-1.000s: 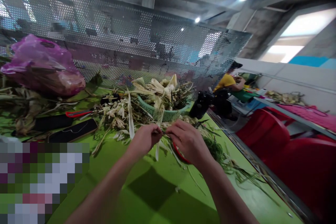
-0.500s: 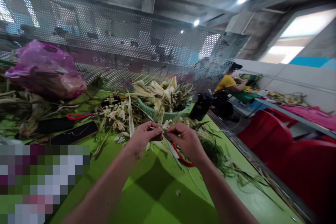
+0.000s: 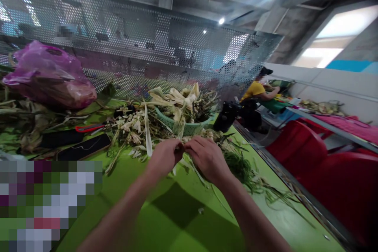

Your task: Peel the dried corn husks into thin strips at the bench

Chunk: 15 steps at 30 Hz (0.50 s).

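Note:
My left hand point(image 3: 165, 155) and my right hand point(image 3: 203, 155) meet at the fingertips over the green table point(image 3: 203, 228), both closed in a pinch. What lies between the fingers is hidden behind them; a pale strip hangs just below. Right beyond the hands stands a green plastic basket point(image 3: 191, 129) heaped with dried corn husks point(image 3: 177, 97). To the left of it lies a pile of small pale husk flowers point(image 3: 132, 128), with one long white husk strip point(image 3: 147, 130) sticking up near my left hand. Green fibres point(image 3: 239, 165) are heaped beside my right wrist.
A purple plastic bag point(image 3: 53, 78) sits on the left among loose husks. Near it lie a dark phone point(image 3: 84, 147) and a red-handled tool point(image 3: 90, 127). A black container point(image 3: 226, 116) stands right of the basket. Red chairs point(image 3: 298, 149) and a person in yellow point(image 3: 255, 90) are at right.
My hands have turned knuckles-up and closed in together, covering the pale piece that showed between the fingertips. The red loop beneath my right hand is now out of sight.

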Motion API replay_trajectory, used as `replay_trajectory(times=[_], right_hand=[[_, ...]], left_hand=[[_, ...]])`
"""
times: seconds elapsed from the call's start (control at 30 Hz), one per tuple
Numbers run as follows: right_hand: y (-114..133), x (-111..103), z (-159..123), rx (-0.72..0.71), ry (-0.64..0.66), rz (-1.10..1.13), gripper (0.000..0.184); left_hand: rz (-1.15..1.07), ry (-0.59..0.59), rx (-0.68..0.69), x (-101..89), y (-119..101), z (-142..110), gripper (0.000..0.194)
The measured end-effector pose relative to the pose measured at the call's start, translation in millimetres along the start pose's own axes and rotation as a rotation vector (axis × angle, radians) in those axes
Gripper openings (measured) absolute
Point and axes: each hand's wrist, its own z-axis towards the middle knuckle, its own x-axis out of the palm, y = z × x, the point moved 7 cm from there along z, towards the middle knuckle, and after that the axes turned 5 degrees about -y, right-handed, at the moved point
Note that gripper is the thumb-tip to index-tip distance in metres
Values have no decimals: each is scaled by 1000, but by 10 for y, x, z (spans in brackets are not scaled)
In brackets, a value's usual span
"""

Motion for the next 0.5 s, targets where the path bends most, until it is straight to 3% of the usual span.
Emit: replay_trajectory(times=[0.1,0.23,0.37,0.5], right_hand=[[-183,-2,-11,111,-17,208,13],[-416,61,-48,334,-77,532,10],[-411,106,-68,420,-121,668,7],[-216,21,-48,281,-139,455,11]], left_hand=[[-144,124,-69,77,23,1,8],[-558,269,-285,169,78,-16,13],[-851,116,-454,112,143,-7,25],[-882,-21,-550,95,246,0,28]])
